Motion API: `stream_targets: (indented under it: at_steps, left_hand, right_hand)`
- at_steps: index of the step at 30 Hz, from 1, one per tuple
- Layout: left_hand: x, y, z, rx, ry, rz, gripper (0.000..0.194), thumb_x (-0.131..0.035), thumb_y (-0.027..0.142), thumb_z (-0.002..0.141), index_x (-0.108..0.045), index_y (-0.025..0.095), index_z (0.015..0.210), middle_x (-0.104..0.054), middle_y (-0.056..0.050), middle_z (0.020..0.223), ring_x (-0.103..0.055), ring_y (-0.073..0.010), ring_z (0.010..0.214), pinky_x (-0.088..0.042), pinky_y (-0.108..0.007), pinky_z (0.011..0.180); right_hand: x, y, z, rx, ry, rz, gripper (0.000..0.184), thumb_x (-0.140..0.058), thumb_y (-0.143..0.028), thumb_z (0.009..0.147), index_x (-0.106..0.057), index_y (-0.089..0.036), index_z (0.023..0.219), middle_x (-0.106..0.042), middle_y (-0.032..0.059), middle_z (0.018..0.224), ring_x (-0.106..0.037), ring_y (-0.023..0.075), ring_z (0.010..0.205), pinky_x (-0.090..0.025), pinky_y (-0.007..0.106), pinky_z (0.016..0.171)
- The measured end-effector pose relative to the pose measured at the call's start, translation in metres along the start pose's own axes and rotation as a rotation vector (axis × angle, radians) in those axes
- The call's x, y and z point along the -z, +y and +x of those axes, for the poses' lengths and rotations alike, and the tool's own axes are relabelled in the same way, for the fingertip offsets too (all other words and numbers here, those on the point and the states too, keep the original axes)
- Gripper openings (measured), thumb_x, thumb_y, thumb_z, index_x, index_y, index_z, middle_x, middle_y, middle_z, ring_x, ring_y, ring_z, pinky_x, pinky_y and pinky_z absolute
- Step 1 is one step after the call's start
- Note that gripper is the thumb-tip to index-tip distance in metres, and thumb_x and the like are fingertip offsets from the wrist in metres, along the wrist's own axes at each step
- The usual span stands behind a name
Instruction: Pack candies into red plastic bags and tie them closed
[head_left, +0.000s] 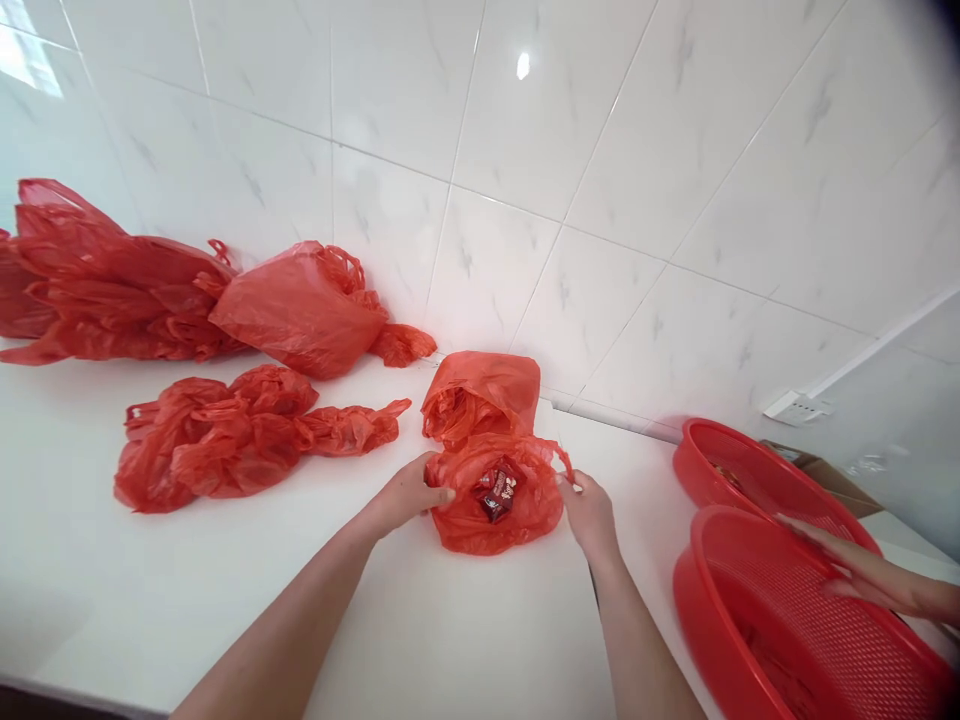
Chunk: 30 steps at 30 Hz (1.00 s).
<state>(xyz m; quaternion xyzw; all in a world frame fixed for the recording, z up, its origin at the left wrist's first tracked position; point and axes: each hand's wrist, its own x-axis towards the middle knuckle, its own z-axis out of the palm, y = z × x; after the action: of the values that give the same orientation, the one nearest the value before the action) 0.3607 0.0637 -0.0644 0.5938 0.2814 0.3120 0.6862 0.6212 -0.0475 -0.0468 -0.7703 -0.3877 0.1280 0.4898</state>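
Between my hands a red plastic bag [480,530] lies spread on the white table with its mouth facing up. Inside it sit small dark-red wrapped packets [498,490] with light print. My left hand [412,495] grips the bag's left rim, thumb over the edge and fingers partly hidden behind the plastic. On the right side, my right hand [589,510] pinches one of the bag's handles. Directly behind, touching it, is another red plastic bag [487,385], its opening toward me.
Filled or crumpled red bags [300,310] line the wall at left, with a knotted bunch [232,430] in front. Two red plastic baskets [705,590] stand at right, another person's hand [855,570] over them. A wall socket [796,408] and cardboard box [817,475] are behind.
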Motion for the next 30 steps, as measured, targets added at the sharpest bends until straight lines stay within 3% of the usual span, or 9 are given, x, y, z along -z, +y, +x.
stream_targets:
  at_steps: [3,9,14,20,24,30]
  left_hand:
    - [0.009,0.015,0.0,-0.083,0.206,0.158,0.041,-0.069,0.024,0.064,-0.06,0.02,0.104,-0.064,0.0,0.075,-0.056,-0.0137,0.059,-0.042,-0.023,0.05]
    - [0.005,0.078,0.004,-0.366,0.42,0.115,0.046,-0.064,0.024,0.069,-0.051,0.021,0.112,-0.055,0.004,0.073,-0.055,-0.012,0.064,-0.045,-0.025,0.061]
    - [-0.003,0.109,0.004,-0.486,0.438,0.206,0.032,-0.058,0.019,0.07,-0.055,0.02,0.102,-0.053,0.003,0.072,-0.053,-0.0115,0.064,-0.043,-0.024,0.059]
    - [-0.012,0.138,-0.004,-0.572,0.58,0.474,0.026,-0.057,0.016,0.069,-0.063,0.021,0.094,-0.054,0.002,0.077,-0.046,-0.0092,0.059,-0.037,-0.022,0.054]
    - [-0.027,0.159,-0.009,-0.57,0.517,0.435,0.03,-0.057,0.015,0.067,-0.063,0.021,0.096,-0.055,0.002,0.076,-0.048,-0.0088,0.056,-0.038,-0.022,0.051]
    - [-0.061,0.17,0.007,-0.583,0.318,0.287,0.033,-0.054,0.009,0.066,-0.06,0.02,0.096,-0.054,0.003,0.069,-0.05,-0.0083,0.054,-0.037,-0.021,0.05]
  right_hand:
    - [0.021,-0.016,0.012,-0.023,-0.011,0.129,0.033,-0.059,-0.049,0.073,-0.063,-0.017,0.074,-0.066,0.0041,0.073,-0.058,0.0157,0.059,-0.042,0.024,0.047]
    - [0.064,-0.057,0.015,0.023,0.132,0.772,0.024,-0.073,-0.036,0.065,-0.063,-0.018,0.076,-0.065,-0.0001,0.067,-0.055,0.0083,0.053,-0.04,0.018,0.046]
    - [0.085,-0.068,0.007,0.054,0.096,0.77,0.023,-0.076,-0.032,0.064,-0.06,-0.018,0.073,-0.063,-0.0008,0.068,-0.057,0.0095,0.054,-0.04,0.018,0.045]
    - [0.103,-0.072,-0.005,0.105,0.078,0.773,0.019,-0.074,-0.032,0.068,-0.061,-0.019,0.072,-0.059,-0.0001,0.067,-0.052,0.0098,0.056,-0.039,0.019,0.045]
    - [0.106,-0.065,-0.02,0.148,0.043,0.781,0.017,-0.074,-0.033,0.068,-0.063,-0.021,0.073,-0.058,0.0011,0.072,-0.048,0.0098,0.055,-0.037,0.02,0.044]
    - [0.086,-0.027,-0.045,0.101,-0.04,0.717,0.018,-0.072,-0.038,0.072,-0.064,-0.022,0.073,-0.057,0.0024,0.08,-0.05,0.0116,0.063,-0.038,0.021,0.048]
